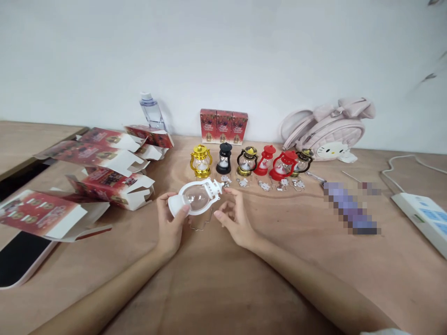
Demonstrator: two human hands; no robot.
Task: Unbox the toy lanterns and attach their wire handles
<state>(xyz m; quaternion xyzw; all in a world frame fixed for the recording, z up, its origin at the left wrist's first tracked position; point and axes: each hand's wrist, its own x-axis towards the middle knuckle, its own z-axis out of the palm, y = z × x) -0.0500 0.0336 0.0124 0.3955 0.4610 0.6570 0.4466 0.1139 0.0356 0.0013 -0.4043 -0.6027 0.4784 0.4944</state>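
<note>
A small white lantern (197,199) with a clear globe lies tilted on its side in my left hand (171,223), whose thumb and fingers grip the base. Close to the lantern's cap is my right hand (237,218), with thumb and fingers apart and nothing visible between them. Beneath the lantern, a bent wire handle (200,228) rests on the table. Behind stand several small lanterns: a gold one (201,162), a black one (224,159), a bronze-coloured one (246,163) and red ones (283,166). Wire pieces with small pale parts (263,185) lie before them.
Opened red cardboard boxes (101,153) spread over the left side, near a phone (23,258). A clear bottle (152,111), red boxes (224,126) and a pink bag (328,132) stand by the wall. A power strip (424,214) and a blurred-out object (349,207) lie right.
</note>
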